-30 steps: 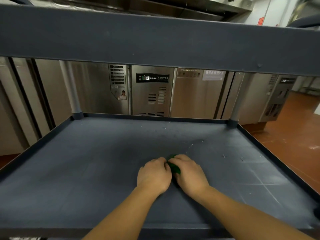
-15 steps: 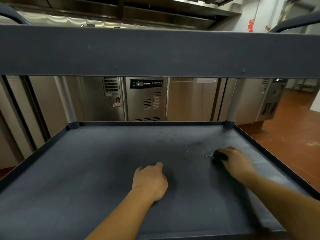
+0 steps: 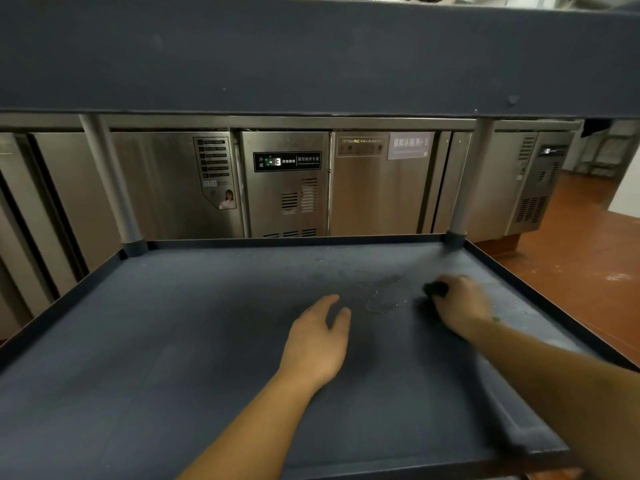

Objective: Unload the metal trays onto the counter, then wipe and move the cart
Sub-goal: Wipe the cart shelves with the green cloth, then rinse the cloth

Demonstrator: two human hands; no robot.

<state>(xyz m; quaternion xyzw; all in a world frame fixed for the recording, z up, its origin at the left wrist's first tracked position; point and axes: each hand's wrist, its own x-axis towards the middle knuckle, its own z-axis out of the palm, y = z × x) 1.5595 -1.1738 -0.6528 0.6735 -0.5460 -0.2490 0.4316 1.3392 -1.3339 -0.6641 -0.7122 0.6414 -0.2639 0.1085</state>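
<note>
The cart's [image 3: 519, 282] dark lower shelf [image 3: 156, 341] spans the view, with steel fridge cabinets [image 3: 377, 199] behind it. Near the shelf's middle the left hand [image 3: 317, 341] lies flat, its grip slack, fingers straight and holding nothing. Just right of it sits a wet smear [image 3: 386, 297]. Beyond that, the right hand [image 3: 462, 306] has its grip clamped on a dark cloth [image 3: 435, 289], pressed to the shelf near the right rim.

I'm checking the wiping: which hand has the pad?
The right hand grips the dark pad, beside the wet patch. The left hand is open and holds nothing.
</note>
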